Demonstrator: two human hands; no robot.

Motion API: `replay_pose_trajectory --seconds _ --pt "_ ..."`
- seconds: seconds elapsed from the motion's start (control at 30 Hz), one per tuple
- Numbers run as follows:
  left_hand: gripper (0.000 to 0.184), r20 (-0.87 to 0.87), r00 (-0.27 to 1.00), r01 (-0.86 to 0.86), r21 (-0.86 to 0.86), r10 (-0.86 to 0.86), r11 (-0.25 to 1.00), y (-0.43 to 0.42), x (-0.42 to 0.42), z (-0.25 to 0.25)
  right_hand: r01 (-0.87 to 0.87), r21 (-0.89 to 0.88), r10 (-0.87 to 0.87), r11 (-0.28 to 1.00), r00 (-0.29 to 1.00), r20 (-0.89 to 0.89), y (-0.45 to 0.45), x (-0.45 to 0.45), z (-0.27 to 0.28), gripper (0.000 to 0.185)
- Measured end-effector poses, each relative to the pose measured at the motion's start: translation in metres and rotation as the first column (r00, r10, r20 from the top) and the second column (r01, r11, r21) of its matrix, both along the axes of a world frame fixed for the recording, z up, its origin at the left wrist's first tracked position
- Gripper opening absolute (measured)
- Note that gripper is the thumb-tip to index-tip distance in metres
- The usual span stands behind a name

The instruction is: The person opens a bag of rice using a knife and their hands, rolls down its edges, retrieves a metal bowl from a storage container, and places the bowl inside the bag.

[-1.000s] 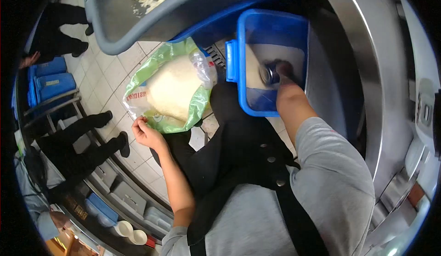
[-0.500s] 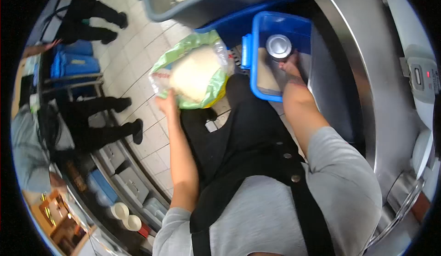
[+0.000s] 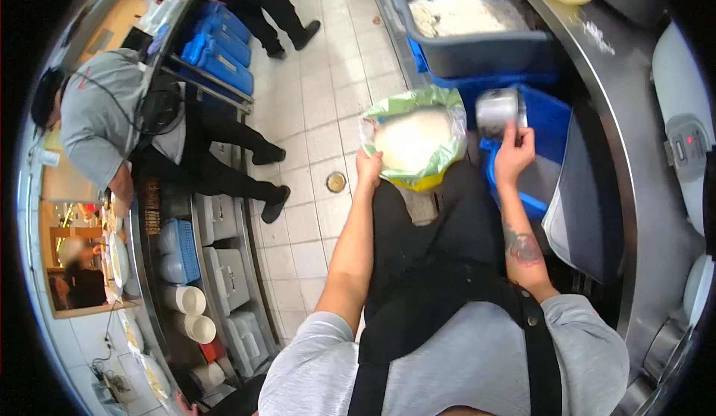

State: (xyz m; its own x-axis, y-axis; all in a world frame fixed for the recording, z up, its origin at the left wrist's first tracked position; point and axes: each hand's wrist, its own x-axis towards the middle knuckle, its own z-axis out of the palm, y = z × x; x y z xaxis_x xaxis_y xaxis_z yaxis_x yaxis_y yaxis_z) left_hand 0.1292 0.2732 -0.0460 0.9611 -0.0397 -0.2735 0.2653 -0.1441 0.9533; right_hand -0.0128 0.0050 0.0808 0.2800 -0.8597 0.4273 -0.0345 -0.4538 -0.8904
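My left hand (image 3: 369, 168) is closed on the near-left rim of a green and clear plastic bag (image 3: 425, 102), which stands with its mouth spread wide. Inside the bag lies a pale, rice-like heap (image 3: 415, 141). My right hand (image 3: 514, 153) grips a shiny metal cup (image 3: 498, 111), tilted and slightly blurred, to the right of the bag. The cup is over the left edge of a blue plastic bin (image 3: 546, 117) that has pale contents at its bottom. What is inside the cup cannot be seen.
A grey tub (image 3: 485, 47) with white, crumbly food stands beyond the bin. A steel counter (image 3: 634, 95) runs along the right, bearing a white appliance (image 3: 682, 140). On the left, a co-worker (image 3: 119, 117) leans over a counter with shelves of containers; another person's legs (image 3: 272, 13) show farther off.
My right hand has lifted the metal cup out of the blue bin and moved it toward the bag. My left hand keeps its hold on the bag. The camera view has shifted.
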Motion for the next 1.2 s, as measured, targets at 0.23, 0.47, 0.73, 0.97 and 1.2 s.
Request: replay_pose_trajectory --seconds 0.23,0.47,0.73,0.97,1.2 --pt "0.025 -0.026 0.997 -0.073 -0.522 0.07 0.85 0.012 -0.005 -0.034 -0.663 -0.543 0.507 0.515 0.747 -0.431 0.078 0.069 0.0 0.015" --pt "0.032 -0.105 0.988 -0.143 -0.335 0.114 0.931 0.005 0.004 -0.049 -0.798 -0.248 0.475 0.549 0.542 -0.693 0.091 0.056 -0.043 0.02" --pt "0.051 -0.065 0.97 -0.201 0.334 0.235 0.921 -0.017 0.009 -0.005 -0.587 -0.162 0.483 0.793 0.768 -0.42 0.049 -0.069 -0.007 0.023" --pt "0.05 0.083 0.953 -0.295 0.49 0.292 0.821 -0.033 -0.035 0.033 -0.486 -0.181 0.304 0.855 0.753 -0.584 0.032 -0.141 -0.004 0.031" --pt "0.043 0.719 0.629 -0.065 0.428 -0.296 0.901 -0.093 -0.148 0.06 -0.568 -0.03 0.495 0.823 0.741 -0.454 0.04 -0.19 -0.011 0.028"
